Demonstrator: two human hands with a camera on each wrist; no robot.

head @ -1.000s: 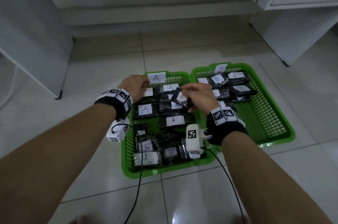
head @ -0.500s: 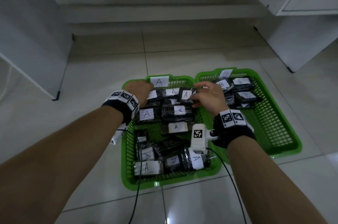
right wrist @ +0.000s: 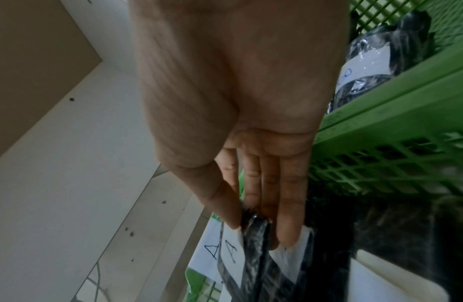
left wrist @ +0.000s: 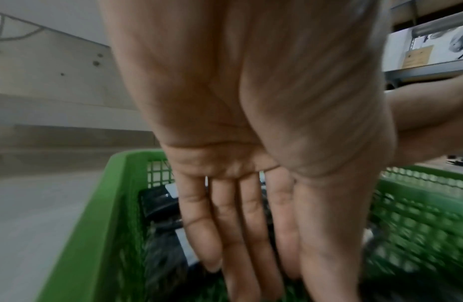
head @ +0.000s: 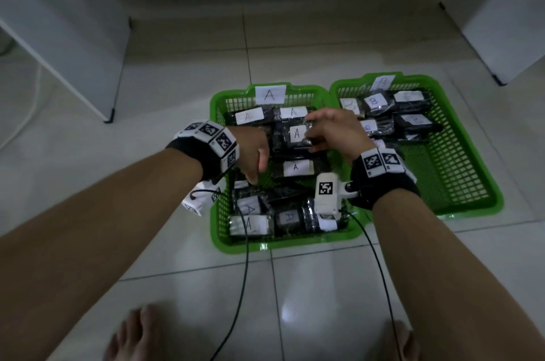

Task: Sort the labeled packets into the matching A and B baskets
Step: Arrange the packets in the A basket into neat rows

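Note:
Two green baskets stand side by side on the tiled floor. The A basket [head: 295, 243] on the left holds several black packets with white A labels. The B basket [head: 448, 177] on the right holds B packets at its far end. My right hand [head: 323, 130] pinches the edge of a black A packet [head: 296, 134] between thumb and fingers, above the far middle of the A basket; the right wrist view shows the same packet [right wrist: 253, 255]. My left hand [head: 255, 154] hangs over the A basket with straight fingers [left wrist: 241, 224] pointing down and holds nothing.
White cabinets stand at the left [head: 59, 21] and right [head: 501, 21], and a low step runs behind the baskets. Two black cables [head: 239, 295] trail from my wrists across the floor. Bare toes [head: 138, 331] show at the bottom edge.
My left hand has pulled back from the far left corner of the A basket toward its middle. My right hand still holds the A packet, now a little lower over the pile.

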